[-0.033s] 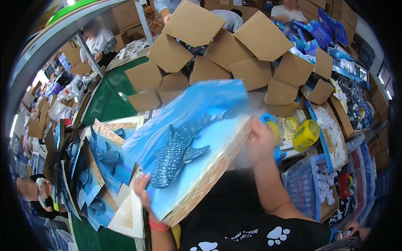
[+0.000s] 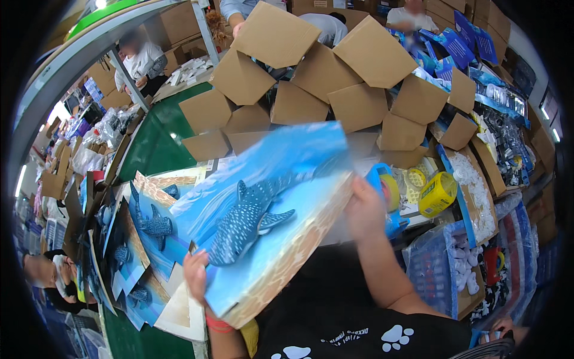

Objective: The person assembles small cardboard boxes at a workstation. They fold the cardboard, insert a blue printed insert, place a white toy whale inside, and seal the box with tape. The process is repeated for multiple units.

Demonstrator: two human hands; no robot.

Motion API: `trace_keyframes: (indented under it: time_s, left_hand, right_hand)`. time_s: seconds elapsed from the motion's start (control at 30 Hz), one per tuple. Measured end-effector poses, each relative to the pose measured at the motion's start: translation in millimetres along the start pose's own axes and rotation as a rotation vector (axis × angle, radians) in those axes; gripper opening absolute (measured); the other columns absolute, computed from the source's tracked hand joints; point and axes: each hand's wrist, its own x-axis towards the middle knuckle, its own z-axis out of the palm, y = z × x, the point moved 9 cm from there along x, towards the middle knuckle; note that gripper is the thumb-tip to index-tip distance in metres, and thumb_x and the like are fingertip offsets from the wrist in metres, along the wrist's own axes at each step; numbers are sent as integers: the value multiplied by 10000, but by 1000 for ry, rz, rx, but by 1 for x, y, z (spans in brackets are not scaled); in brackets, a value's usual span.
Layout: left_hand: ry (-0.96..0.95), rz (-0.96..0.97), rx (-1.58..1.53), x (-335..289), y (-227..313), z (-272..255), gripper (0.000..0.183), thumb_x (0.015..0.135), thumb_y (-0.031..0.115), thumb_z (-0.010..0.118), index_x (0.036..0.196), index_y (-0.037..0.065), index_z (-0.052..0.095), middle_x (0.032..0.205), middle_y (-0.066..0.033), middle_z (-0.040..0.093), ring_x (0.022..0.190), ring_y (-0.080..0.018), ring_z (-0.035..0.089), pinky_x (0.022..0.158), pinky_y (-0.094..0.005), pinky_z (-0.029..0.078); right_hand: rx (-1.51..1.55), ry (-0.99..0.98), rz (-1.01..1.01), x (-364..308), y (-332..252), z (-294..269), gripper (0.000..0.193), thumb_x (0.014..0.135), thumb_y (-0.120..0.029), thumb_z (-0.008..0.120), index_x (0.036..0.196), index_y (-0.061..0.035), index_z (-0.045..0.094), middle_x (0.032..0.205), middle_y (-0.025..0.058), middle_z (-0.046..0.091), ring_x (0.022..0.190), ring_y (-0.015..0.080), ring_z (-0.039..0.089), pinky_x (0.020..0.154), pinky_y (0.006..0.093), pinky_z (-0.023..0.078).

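Note:
Between my two hands is a blue ocean-printed cardboard tray [image 2: 311, 200] with a sandy, pebble-patterned border. A spotted whale shark toy [image 2: 242, 224] lies on it, head toward my left hand. My left hand [image 2: 196, 272] grips the lower left corner, with a red band at the wrist. At the upper right end, my right hand [image 2: 366, 206] is closed on the edge, slightly blurred. The tray is tilted and held above the table. Left of it lie more trays with similar whale sharks [image 2: 156, 225], partly overlapping.
Stacked brown cardboard boxes [image 2: 299, 102] form a wall across the back. A blue tape dispenser [image 2: 385, 197] and a yellow bottle [image 2: 437, 194] stand to the right. Beyond them are a blue crate [image 2: 431, 263] and a box of white pieces [image 2: 472, 191]. The tabletop [image 2: 152, 134] is green. Other people sit farther off.
The tray with the whale shark has shifted slightly down and left, and both my hands have moved with it. Their grip looks the same.

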Motion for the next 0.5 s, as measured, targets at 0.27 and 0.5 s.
trace_keyframes:
  time_s: [0.27, 0.5]
  left_hand:
    - [-511, 314, 134, 165, 35, 82, 180, 712, 130, 822, 803, 80, 675, 681, -58, 642, 641, -242, 652, 567, -344, 500]
    - [-1017, 218, 178, 196, 37, 170, 145, 756, 149, 796, 745, 97, 662, 667, -102, 619, 652, -324, 624, 530, -421, 450]
  right_hand:
    - [-1335, -196, -494, -43, 16, -4, 623, 961, -425, 666, 1405, -12, 525, 1142, 162, 599, 996, 249, 621, 860, 377, 508]
    - [-897, -502, -974, -48, -18, 83, 503, 869, -58, 711, 1303, -28, 458, 1252, 208, 533, 1116, 328, 560, 970, 397, 471]
